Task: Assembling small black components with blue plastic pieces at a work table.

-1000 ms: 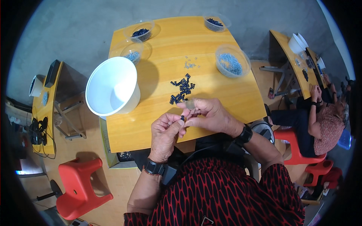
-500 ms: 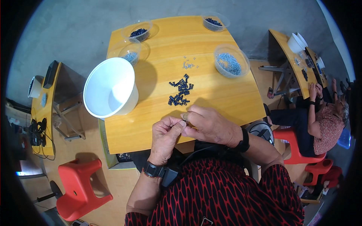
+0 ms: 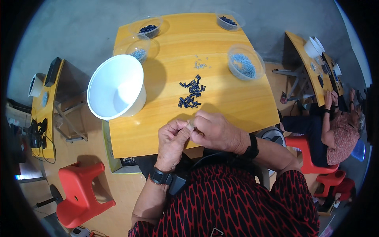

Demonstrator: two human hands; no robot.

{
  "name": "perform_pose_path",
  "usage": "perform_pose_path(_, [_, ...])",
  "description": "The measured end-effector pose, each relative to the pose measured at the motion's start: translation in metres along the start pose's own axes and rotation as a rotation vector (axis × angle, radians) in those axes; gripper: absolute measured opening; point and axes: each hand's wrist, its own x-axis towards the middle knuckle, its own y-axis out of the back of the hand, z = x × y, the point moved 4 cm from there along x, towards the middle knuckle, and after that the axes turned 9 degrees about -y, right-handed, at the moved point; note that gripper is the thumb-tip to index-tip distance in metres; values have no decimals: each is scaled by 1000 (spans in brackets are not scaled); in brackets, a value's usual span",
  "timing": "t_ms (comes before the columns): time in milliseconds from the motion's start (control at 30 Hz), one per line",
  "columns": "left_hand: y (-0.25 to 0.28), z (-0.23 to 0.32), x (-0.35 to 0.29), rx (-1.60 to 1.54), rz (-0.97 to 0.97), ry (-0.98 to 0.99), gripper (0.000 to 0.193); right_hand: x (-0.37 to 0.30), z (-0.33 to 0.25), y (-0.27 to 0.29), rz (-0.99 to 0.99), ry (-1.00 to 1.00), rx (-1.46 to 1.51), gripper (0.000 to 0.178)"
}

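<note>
My left hand (image 3: pixel 173 138) and my right hand (image 3: pixel 219 132) meet fingertip to fingertip over the near edge of the yellow table (image 3: pixel 138 136). Both are closed in a pinch. Whatever sits between the fingers is too small and covered to name. Just beyond the hands lies a loose pile of small black plastic pieces (image 3: pixel 193 90). Farther back, several tiny silvery metal pieces (image 3: pixel 201 64) are scattered on the wood.
A white bucket (image 3: pixel 137 103) stands tilted-looking at the table's left. Clear tubs hold silvery pieces (image 3: pixel 244 66) and black pieces (image 3: pixel 148 29) toward the back. A red stool (image 3: pixel 79 193) is at lower left. Another person (image 3: pixel 341 134) sits working at a table on the right.
The view has shifted slightly, so the table's things appear a little higher and to the right. My hands keep nearly the same pinch, fingertips still together.
</note>
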Motion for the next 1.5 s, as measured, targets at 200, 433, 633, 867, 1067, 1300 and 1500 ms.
perform_pose_path(200, [8,17,-5,183,192,-241,6,38,19,25,-71,-79,154,16])
perform_pose_path(433, [31,77,-33,589,545,-982,6,72,37,21,-62,-37,-143,10])
perform_pose_path(633, [133,97,-66,506,947,-891,5,78,48,12,-146,-51,-236,10])
perform_pose_path(867, [259,39,-98,158,1156,-384,7,88,43,13,-174,-123,-234,7])
perform_pose_path(1067, [255,19,-89,147,1177,-169,13,89,53,10,-186,-255,-125,12])
perform_pose_path(1300, [209,61,-91,488,1178,-652,25,84,50,12,-129,-303,-42,10])
perform_pose_path(1500, [106,82,-79,658,880,-793,17,68,35,39,36,-362,245,7])
